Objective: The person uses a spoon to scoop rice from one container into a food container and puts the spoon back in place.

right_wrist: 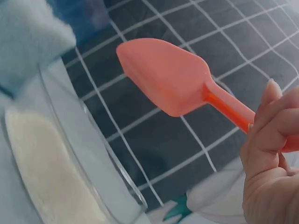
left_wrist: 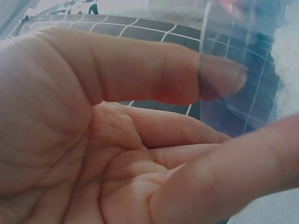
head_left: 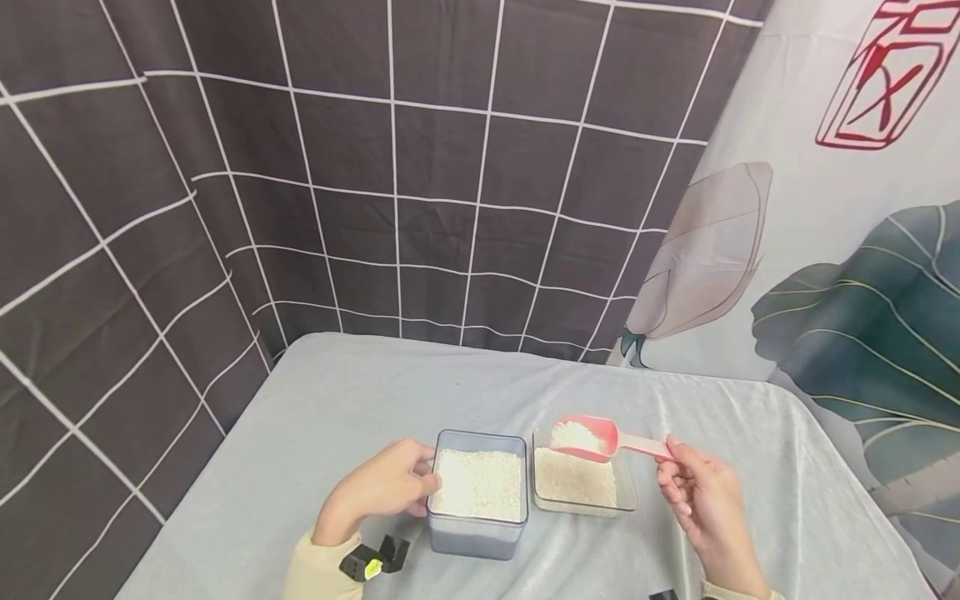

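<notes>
My left hand (head_left: 390,479) pinches the left wall of a translucent blue storage box (head_left: 480,537); in the left wrist view the thumb's tip (left_wrist: 226,79) shows through the plastic. White grains like rice (head_left: 480,487) fill much of this box. On the right, my right hand (head_left: 705,496) grips a pink scoop (head_left: 611,437) by the end of its handle. White grains (head_left: 573,435) lie in the scoop, which is above the back of a shallow clear container (head_left: 626,500). A layer of grains (head_left: 573,479) covers that container's bottom. From below, the right wrist view shows the scoop's underside (right_wrist: 161,74).
A pale grey cloth covers the table (head_left: 375,392). Dark curtain with white grid lines (head_left: 442,158) hangs behind and to the left. Another curtain (head_left: 720,333), with large printed leaves and petals, hangs at the right. The two containers stand side by side.
</notes>
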Motion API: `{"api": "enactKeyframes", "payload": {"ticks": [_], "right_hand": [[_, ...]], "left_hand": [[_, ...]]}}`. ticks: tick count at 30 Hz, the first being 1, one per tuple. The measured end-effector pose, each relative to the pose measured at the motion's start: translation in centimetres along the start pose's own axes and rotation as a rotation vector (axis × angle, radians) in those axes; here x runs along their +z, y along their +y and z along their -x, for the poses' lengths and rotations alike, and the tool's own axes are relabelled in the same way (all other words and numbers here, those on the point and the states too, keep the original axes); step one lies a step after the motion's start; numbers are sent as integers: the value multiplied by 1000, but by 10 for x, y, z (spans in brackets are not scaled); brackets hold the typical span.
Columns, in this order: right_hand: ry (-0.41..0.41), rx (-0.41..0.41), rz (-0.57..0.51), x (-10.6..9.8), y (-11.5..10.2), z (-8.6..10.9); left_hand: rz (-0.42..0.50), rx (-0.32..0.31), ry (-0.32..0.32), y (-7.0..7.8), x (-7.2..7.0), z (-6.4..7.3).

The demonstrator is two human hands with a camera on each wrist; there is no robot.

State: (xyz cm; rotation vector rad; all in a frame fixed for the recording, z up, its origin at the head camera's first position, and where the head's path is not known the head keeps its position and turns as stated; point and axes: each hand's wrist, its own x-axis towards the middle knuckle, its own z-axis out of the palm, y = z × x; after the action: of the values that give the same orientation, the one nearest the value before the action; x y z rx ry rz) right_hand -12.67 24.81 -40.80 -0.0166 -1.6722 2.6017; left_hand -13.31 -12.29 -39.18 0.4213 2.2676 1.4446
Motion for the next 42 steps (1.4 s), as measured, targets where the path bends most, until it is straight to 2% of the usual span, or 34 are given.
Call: {"api": "enactKeyframes", "payload": {"ticks": [7, 11, 15, 19, 23, 28, 33, 37, 42], "right_hand": [[98, -5, 236, 0, 0, 0], [122, -41, 424, 3, 3, 0], [115, -101, 569, 4, 6, 0], [90, -151, 625, 4, 7, 1], [113, -146, 659, 7, 3, 3], [114, -173, 619, 13, -4, 8], [103, -218, 525, 19, -7, 10], [109, -204, 406, 25, -8, 13], [78, -184, 224, 34, -8, 16]], "left_hand": [[9, 6, 2, 0, 0, 1], [9, 11, -4, 1, 0, 0], [2, 2, 1, 2, 0, 1], [-7, -6, 10, 3, 0, 2], [-6, -7, 12, 3, 0, 2], [-1, -10, 11, 3, 0, 1], [0, -5, 7, 3, 0, 1], [-2, -6, 7, 3, 0, 1], [-6, -13, 11, 3, 1, 1]]}}
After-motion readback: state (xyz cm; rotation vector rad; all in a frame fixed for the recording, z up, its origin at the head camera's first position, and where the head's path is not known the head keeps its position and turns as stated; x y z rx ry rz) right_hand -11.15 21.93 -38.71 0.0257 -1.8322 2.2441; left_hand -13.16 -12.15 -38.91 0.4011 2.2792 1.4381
